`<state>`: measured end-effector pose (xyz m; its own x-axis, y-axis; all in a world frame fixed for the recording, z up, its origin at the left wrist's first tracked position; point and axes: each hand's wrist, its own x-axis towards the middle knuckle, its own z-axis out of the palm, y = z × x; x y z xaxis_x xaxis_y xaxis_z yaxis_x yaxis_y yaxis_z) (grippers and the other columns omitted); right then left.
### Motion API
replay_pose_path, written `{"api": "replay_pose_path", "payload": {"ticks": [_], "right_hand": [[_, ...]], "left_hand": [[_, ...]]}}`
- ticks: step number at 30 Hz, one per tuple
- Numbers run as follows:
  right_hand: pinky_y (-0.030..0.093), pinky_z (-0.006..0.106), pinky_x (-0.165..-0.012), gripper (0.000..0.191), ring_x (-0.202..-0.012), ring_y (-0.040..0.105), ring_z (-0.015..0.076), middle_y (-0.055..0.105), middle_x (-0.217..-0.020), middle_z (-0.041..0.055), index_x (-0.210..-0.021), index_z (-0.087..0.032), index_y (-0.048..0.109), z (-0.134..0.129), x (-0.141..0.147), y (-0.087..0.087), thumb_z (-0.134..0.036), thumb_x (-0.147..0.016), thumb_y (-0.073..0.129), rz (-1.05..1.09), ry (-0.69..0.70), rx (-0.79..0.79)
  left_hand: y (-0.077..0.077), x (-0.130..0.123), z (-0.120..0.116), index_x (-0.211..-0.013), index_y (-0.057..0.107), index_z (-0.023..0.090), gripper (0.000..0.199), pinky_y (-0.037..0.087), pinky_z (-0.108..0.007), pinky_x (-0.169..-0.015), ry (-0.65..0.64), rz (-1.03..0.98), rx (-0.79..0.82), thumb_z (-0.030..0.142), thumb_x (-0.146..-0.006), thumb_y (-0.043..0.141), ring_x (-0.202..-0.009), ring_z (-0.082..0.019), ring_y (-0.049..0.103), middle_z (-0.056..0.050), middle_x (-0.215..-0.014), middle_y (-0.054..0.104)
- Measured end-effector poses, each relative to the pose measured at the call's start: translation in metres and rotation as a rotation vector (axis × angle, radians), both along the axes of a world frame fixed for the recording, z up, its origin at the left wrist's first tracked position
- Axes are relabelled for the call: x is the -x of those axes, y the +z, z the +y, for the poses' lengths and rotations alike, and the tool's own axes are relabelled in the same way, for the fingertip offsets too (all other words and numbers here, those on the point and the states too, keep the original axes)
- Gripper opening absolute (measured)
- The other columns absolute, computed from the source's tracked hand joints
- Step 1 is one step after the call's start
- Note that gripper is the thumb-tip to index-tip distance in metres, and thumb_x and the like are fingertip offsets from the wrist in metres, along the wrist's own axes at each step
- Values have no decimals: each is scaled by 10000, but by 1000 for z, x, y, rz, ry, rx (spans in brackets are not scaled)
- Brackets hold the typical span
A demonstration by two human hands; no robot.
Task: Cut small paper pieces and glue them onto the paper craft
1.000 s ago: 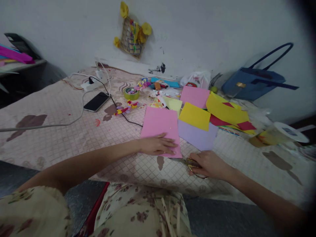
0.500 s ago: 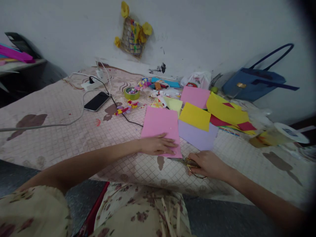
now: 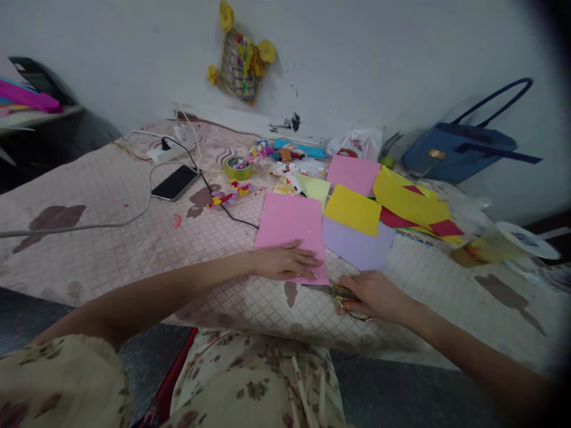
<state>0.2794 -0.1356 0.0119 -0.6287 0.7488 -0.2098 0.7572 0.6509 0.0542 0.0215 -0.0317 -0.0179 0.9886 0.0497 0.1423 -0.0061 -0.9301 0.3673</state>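
A pink sheet of paper point(image 3: 292, 220) lies on the table near its front edge. My left hand point(image 3: 288, 261) rests flat on the sheet's lower part, fingers stretched out and apart. Gold-handled scissors point(image 3: 345, 294) are in my right hand point(image 3: 375, 297), fingers wrapped round the handles. The blades point left at the sheet's lower right corner and are partly hidden by the paper. Just beyond my right hand lie a lilac sheet point(image 3: 361, 249) and a yellow sheet point(image 3: 354, 211) that overlaps it.
A phone point(image 3: 175, 182), a power strip point(image 3: 167, 153) and cables sit at the left. Green tape point(image 3: 238, 169), paper cutouts and markers lie behind the pink sheet. More coloured paper point(image 3: 413, 199), a blue bag point(image 3: 459, 151) and a plastic tub point(image 3: 486, 246) are at the right.
My right hand and the scissors have shifted very slightly left, toward the sheet's corner. My left hand and the pink sheet have stayed in place.
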Motion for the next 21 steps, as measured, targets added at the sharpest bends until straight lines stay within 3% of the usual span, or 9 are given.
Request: {"api": "replay_pose_path", "payload": {"ticks": [13, 21], "right_hand": [[240, 249, -493, 193, -584, 607, 178, 652, -654, 21, -854, -191, 499, 0, 2, -4, -378, -831, 542, 12, 19, -55], [248, 252, -508, 211, -638, 618, 195, 657, -697, 22, -852, -192, 491, 2, 9, 2, -384, -805, 565, -9, 12, 1]], "left_hand": [[0, 0, 0, -1270, 474, 305, 391, -10, -407, -1112, 4, -17, 31, 231, -900, 374, -1347, -155, 233, -7, -1412, 378], [1, 0, 0, -1280, 461, 309, 397, -40, -395, -1111, 9, 1, 60, 226, -903, 367, -1355, -148, 209, 4, -1419, 365]]}}
